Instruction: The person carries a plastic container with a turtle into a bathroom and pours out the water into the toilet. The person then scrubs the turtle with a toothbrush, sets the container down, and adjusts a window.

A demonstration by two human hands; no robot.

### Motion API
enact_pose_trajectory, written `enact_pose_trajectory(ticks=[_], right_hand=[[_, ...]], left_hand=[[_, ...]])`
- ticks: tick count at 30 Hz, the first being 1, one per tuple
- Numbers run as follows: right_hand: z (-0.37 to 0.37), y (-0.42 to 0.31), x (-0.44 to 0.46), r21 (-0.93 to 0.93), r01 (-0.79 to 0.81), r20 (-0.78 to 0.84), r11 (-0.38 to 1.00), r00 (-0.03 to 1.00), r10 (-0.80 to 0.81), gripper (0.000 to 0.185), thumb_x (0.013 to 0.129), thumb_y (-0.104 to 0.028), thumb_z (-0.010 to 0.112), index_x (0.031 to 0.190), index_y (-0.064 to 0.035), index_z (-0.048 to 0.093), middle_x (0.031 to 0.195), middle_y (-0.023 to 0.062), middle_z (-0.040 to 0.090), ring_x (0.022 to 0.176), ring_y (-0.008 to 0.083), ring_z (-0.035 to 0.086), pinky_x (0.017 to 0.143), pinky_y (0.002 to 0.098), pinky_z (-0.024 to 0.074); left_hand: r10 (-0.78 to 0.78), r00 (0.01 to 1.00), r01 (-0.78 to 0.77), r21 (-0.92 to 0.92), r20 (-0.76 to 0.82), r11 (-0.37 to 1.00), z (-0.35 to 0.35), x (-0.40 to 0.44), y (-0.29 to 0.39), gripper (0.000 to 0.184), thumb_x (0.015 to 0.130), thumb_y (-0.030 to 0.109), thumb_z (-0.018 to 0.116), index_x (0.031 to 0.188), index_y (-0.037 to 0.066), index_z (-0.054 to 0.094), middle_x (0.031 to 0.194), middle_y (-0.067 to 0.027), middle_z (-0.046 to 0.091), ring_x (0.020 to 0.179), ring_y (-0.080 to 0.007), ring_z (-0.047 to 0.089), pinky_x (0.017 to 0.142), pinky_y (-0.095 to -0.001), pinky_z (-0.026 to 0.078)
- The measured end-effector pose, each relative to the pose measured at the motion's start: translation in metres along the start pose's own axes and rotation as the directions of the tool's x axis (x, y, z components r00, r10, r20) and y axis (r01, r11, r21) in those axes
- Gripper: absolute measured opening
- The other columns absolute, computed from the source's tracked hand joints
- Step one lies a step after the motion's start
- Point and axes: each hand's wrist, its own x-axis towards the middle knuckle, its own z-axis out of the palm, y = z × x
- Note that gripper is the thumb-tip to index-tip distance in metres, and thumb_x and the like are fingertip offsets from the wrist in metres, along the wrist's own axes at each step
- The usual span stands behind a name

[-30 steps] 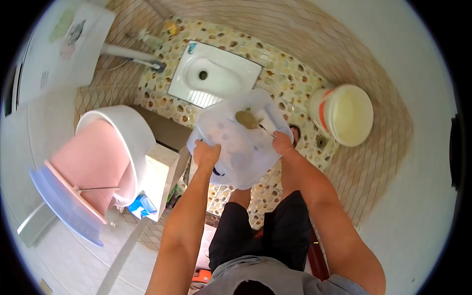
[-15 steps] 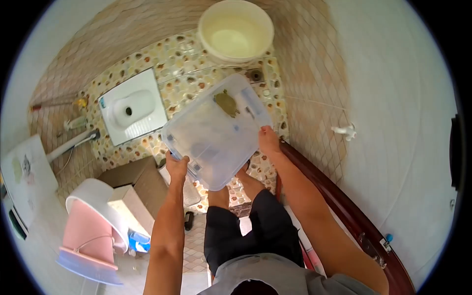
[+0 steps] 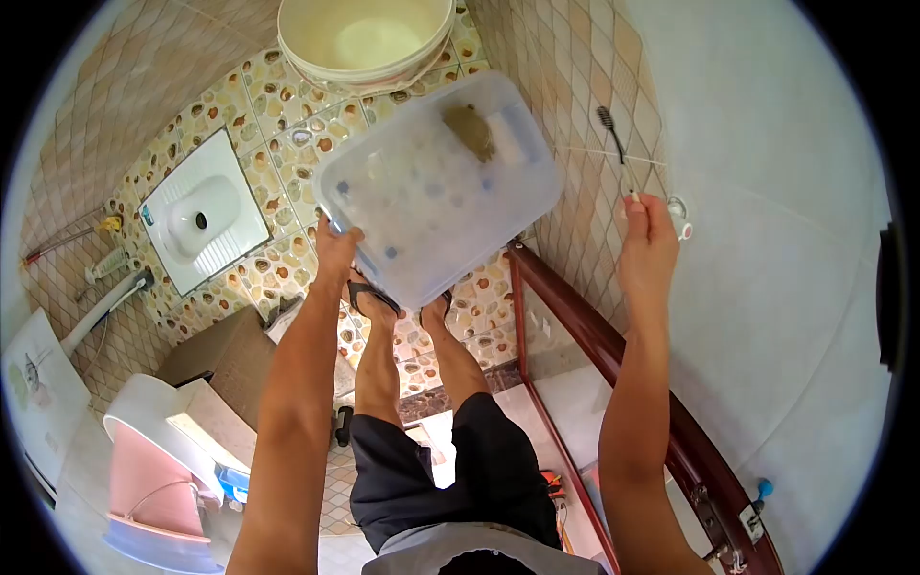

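Note:
A translucent plastic bin (image 3: 431, 220) is tilted above the tiled floor, with a greenish-brown turtle (image 3: 470, 132) in its upper right corner. My left hand (image 3: 337, 247) grips the bin's lower left edge, thumb on the rim. Off the bin, to its right, my right hand (image 3: 649, 222) pinches the light handle of a small dark-bristled brush (image 3: 609, 126), held upright near the wall and a white tap (image 3: 678, 213).
A cream bucket (image 3: 364, 43) stands beyond the bin. Left of it is a squat toilet (image 3: 206, 216). Lower left are a brown box (image 3: 225, 364) and pink and white basins (image 3: 153, 479). A dark red door edge (image 3: 613, 355) runs at the right.
The view has turned toward the right-hand wall. My right hand has let go of the bin and moved right with the brush. My left hand has kept its hold on the bin.

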Motion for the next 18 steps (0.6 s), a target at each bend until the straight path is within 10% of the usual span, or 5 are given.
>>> enact_pose_trajectory(ticks=[3,18], right_hand=[[-0.015,0.022,0.001,0.430,-0.266,0.128,0.863,0.964,0.233,0.022,0.093,-0.012,0.047,0.095,0.0034,0.062,0.079,0.0068,0.061,0.079,0.0154,0.057,0.075,0.0302,0.0450],[-0.023,0.027,-0.018,0.389,-0.142,0.031,0.910,0.990,0.141,0.023,0.093,-0.012,0.042,0.087,0.0025,0.060,0.082,0.0078,0.061,0.082,0.0171,0.057,0.083,0.0322,0.0446]], left_hand=[[-0.030,1.000,0.030,-0.027,-0.002,0.999,0.009,0.013,0.004,0.051,0.069,-0.004,0.065,0.118,-0.001,0.049,0.097,-0.0118,0.064,0.082,-0.0212,0.063,0.067,-0.0324,0.052],[0.135,0.987,-0.140,0.044,0.091,0.989,0.012,0.092,0.024,0.073,0.080,0.005,0.066,0.141,-0.006,0.026,0.121,-0.0191,0.057,0.103,-0.0239,0.060,0.081,-0.0330,0.050]])
